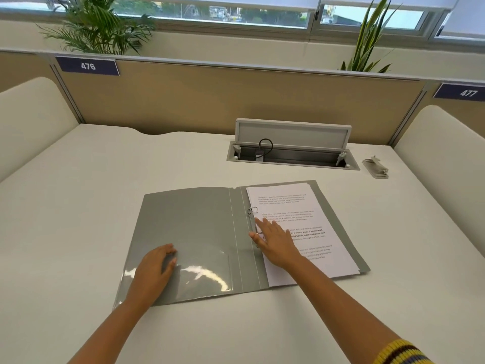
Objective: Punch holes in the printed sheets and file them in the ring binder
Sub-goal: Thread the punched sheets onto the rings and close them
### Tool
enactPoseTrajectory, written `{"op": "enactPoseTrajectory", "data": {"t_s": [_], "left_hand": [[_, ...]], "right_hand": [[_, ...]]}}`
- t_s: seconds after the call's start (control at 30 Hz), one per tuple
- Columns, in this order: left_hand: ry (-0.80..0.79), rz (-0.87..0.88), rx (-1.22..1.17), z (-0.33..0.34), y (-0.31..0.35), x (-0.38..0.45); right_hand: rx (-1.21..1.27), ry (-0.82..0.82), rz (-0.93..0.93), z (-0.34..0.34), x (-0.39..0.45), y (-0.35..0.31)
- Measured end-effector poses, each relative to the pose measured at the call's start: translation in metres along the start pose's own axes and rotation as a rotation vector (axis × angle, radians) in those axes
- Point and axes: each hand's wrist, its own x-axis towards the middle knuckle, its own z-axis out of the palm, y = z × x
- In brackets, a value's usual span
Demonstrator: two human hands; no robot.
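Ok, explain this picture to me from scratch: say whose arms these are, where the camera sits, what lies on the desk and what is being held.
There is no machine here. The arms belong to a person wearing a wide-angle camera on the head, so the single view looks forward and down over their own hands.

On the white desk lies an open grey ring binder. Printed sheets sit on its right half, at the metal rings.

The left hand rests flat on the inside of the binder's left cover. The right hand lies with straight fingers on the sheets beside the rings. Neither hand grips anything.

Further back is an open cable hatch and, to its right, a small grey object; whether that is the hole punch is unclear.
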Motion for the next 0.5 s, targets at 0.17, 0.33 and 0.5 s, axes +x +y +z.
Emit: {"op": "enactPoseTrajectory", "data": {"t_s": [0.17,0.33,0.5], "left_hand": [[0.095,-0.042,0.114,-0.013,-0.007,0.003],[0.192,-0.373,0.184,-0.039,-0.022,0.005],[0.012,-0.453,-0.279,-0.075,-0.016,0.017]], "right_hand": [[0.189,0.205,0.041,-0.018,-0.013,0.024],[0.007,0.354,0.344,-0.039,-0.032,0.09],[-0.068,0.333,0.724,-0.049,-0.062,0.126]]}}
